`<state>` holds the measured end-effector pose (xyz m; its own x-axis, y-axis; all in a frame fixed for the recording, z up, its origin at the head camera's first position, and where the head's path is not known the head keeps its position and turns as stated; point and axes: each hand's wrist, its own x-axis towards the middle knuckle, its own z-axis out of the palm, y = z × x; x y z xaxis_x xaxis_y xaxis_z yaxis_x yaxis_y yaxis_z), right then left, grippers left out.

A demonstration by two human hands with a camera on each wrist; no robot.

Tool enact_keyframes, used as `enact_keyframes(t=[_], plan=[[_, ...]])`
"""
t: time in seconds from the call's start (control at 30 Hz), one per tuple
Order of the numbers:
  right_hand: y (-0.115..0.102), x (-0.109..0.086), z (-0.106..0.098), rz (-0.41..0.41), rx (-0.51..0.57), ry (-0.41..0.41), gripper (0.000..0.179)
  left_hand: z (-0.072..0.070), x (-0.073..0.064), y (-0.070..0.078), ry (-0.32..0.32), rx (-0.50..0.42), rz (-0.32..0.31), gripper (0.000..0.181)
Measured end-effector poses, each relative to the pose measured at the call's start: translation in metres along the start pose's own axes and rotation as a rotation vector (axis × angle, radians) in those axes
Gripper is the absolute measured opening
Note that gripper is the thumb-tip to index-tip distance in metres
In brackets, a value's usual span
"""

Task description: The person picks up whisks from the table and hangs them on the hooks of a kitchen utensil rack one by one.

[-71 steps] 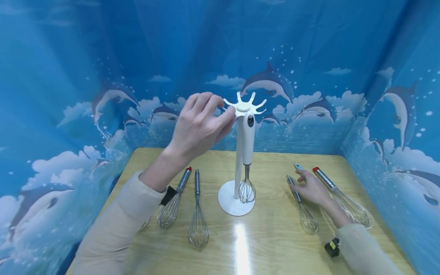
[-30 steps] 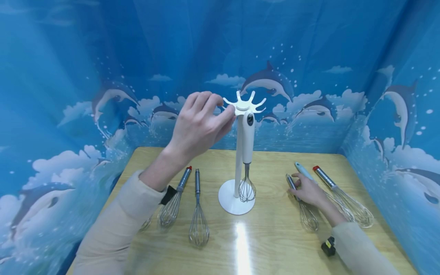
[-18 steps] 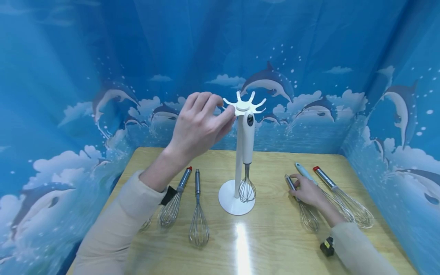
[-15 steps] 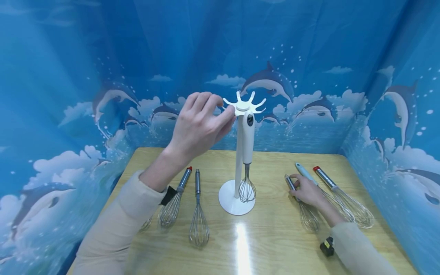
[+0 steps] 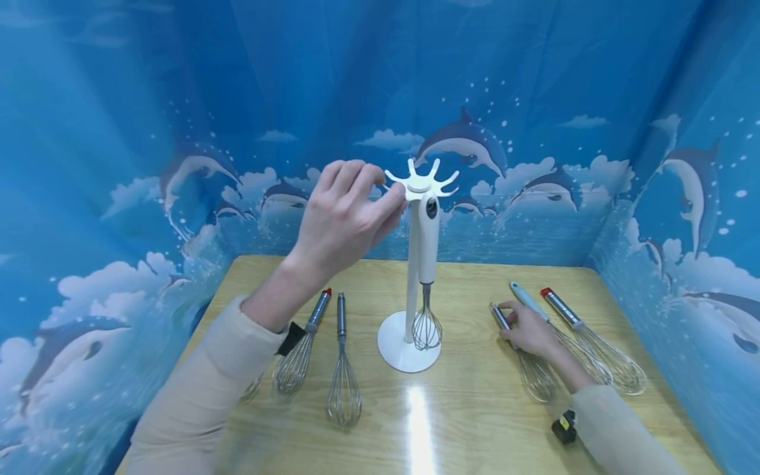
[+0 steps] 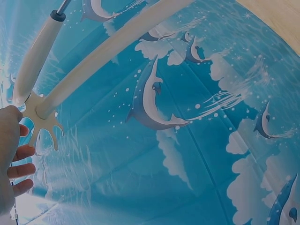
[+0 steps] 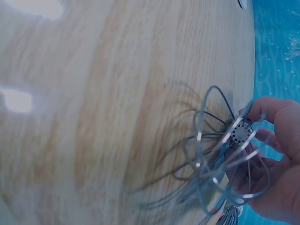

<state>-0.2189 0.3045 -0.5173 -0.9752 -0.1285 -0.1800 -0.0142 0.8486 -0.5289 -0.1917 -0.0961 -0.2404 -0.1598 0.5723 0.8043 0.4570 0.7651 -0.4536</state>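
At the top of a white whisk stand [image 5: 411,264], my left hand [image 5: 341,214] pinches a prong between thumb and fingers. In the left wrist view that hand [image 6: 13,159] is at the pronged top [image 6: 41,123]. A white-handled whisk [image 5: 429,244] hangs from the stand, its wire end over the round base. On the right, my right hand [image 5: 533,330] grips the handle of a small metal whisk [image 5: 537,379]. The right wrist view shows that whisk's wires [image 7: 201,159] close over the wood, with the right hand's fingers [image 7: 276,110] around the handle.
Beside the right hand lie a whisk with a light blue handle [image 5: 525,297] and a red-tipped whisk [image 5: 561,309]. To the left lie a metal whisk [image 5: 341,323] and another red-tipped whisk [image 5: 317,310], partly behind the left arm. Dolphin-print curtains [image 5: 475,66] surround the wooden table [image 5: 469,422].
The right hand has closed on the small metal whisk's handle, after being spread over it, and the handle end has shifted slightly left. The left hand keeps its place on the stand.
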Motion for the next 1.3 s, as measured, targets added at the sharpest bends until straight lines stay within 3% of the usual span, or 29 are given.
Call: enact_keyframes(t=[1.3], plan=[[-0.03, -0.01, -0.013, -0.052, 0.039, 0.161, 0.069, -0.001, 0.0, 0.001, -0.018, -0.011, -0.006, 0.017]])
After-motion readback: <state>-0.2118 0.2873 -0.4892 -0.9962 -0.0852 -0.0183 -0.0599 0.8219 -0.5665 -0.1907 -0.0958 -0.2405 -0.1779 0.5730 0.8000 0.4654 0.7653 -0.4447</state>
